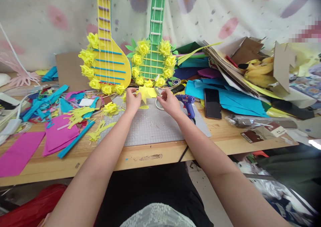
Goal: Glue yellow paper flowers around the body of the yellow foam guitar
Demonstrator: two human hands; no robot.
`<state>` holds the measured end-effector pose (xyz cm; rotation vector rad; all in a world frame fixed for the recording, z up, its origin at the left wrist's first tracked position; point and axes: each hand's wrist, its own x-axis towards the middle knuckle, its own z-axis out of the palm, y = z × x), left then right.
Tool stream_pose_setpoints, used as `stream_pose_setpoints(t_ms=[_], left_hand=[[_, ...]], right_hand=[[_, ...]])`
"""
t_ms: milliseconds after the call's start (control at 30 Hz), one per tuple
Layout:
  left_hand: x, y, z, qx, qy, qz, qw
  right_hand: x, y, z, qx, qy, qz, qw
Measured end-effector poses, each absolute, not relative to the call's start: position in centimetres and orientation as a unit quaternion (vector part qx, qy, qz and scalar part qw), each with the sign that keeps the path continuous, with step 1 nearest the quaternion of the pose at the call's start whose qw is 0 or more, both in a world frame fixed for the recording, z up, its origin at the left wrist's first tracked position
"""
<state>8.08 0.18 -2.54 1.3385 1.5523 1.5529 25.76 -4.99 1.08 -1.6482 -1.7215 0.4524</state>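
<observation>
My left hand (pixel 132 101) pinches a star-shaped piece of yellow paper (pixel 144 94) over the grey cutting mat (pixel 155 130). My right hand (pixel 169 102) is closed on a pair of scissors (pixel 157 91), blades pointing up and left beside the paper; a pale handle loop shows below the fingers. Behind both hands stand a green cardboard instrument (pixel 153 64) and a yellow one (pixel 111 61), each trimmed with yellow paper flowers and strung with white cords. A loose yellow paper flower (pixel 110 109) lies left of my left hand.
A blue glue gun (pixel 188 105) and a black phone (pixel 212 103) lie right of my right hand. Paper scraps and magenta sheets (pixel 60 133) cover the left side. Cardboard, blue crepe paper (pixel 240 101) and a yellow plush toy (pixel 260 73) crowd the right.
</observation>
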Motion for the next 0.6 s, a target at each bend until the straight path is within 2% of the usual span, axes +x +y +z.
stream_pose_setpoints(t_ms=[200,367,533,600], left_hand=[[8.4,-0.1,-1.7,0.607,0.569,0.509,0.219],[7.8,-2.8,-0.4,0.69,0.509,0.505,0.098],[7.1,-4.8,-0.9,0.721,0.565,0.386,0.112],[7.1,-5.3,-1.4,0.717,0.594,0.343,0.123]], right_hand=[[26.4,-6.2,1.2,-0.622,-0.659,0.17,0.386],[28.7,-6.7,3.7,-0.581,-0.625,0.093,0.512],[33.2,-6.5,4.7,-0.591,-0.536,0.031,0.603],[34.7,-6.7,4.1,-0.618,-0.516,0.049,0.591]])
